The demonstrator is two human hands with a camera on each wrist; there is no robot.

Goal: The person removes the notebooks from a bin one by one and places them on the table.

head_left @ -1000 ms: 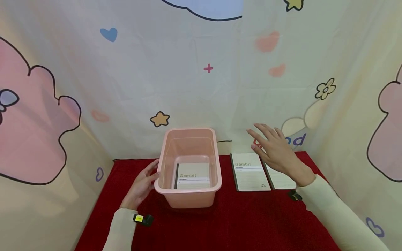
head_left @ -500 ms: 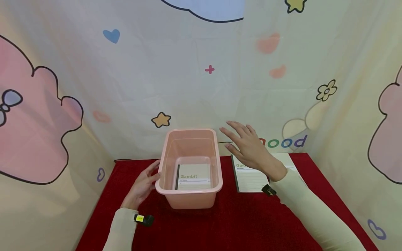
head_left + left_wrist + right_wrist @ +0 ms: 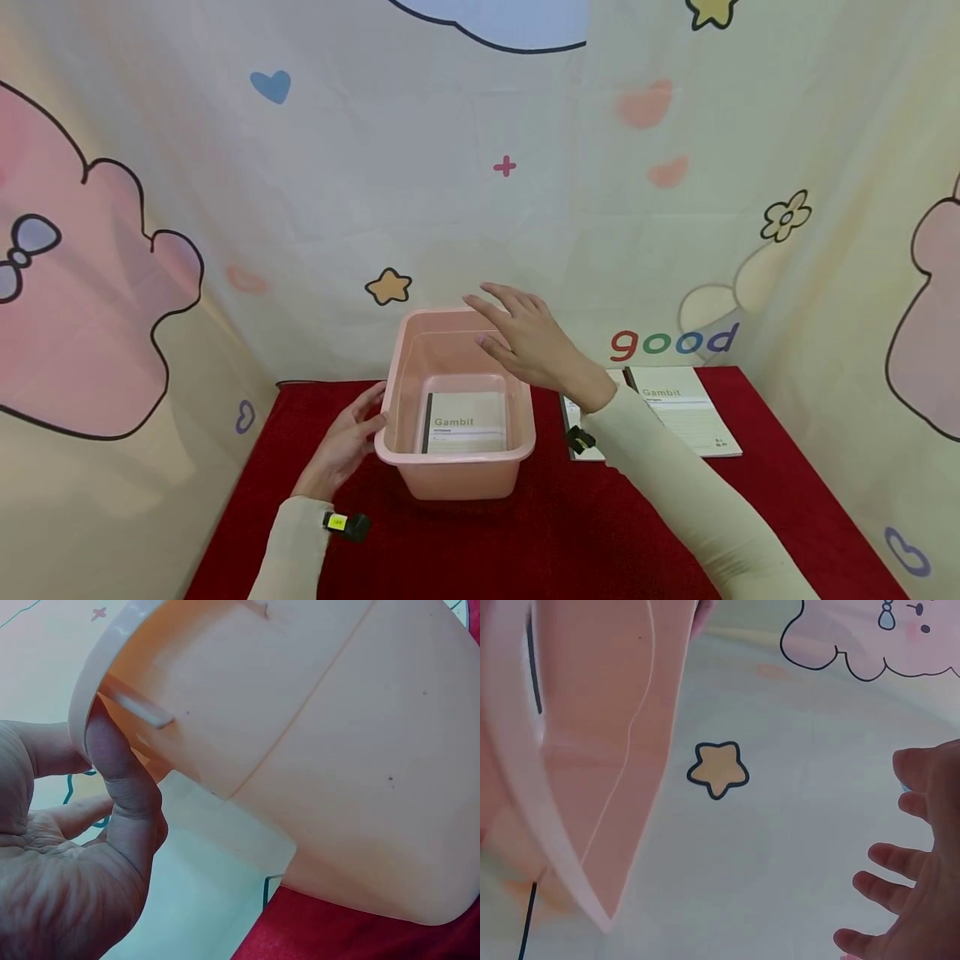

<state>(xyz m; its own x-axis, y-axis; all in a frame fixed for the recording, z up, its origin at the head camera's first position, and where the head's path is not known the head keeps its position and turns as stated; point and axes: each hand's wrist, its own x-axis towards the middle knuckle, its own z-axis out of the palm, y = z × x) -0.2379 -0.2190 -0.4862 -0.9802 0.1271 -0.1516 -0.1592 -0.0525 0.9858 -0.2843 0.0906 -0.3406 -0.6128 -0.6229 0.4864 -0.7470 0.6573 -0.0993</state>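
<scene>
A pink plastic basin (image 3: 459,482) stands on the red cloth. Inside it lies a notebook (image 3: 467,422) with "Gambit" on its cover. My left hand (image 3: 341,442) holds the basin's left rim; in the left wrist view the thumb (image 3: 124,769) is tucked under that rim (image 3: 86,697). Over the basin's far right corner hovers my right hand (image 3: 536,346), fingers spread and holding nothing. Its fingers (image 3: 889,892) also show apart from the basin in the right wrist view.
To the right of the basin lie two more notebooks; my right forearm partly covers the nearer one (image 3: 588,454), while the other notebook (image 3: 686,408) shows more fully. A printed curtain (image 3: 450,208) hangs behind the red cloth (image 3: 480,550).
My right hand has moved left, from above the two notebooks on the cloth to above the basin, staying spread. The left hand keeps its place at the basin's rim.
</scene>
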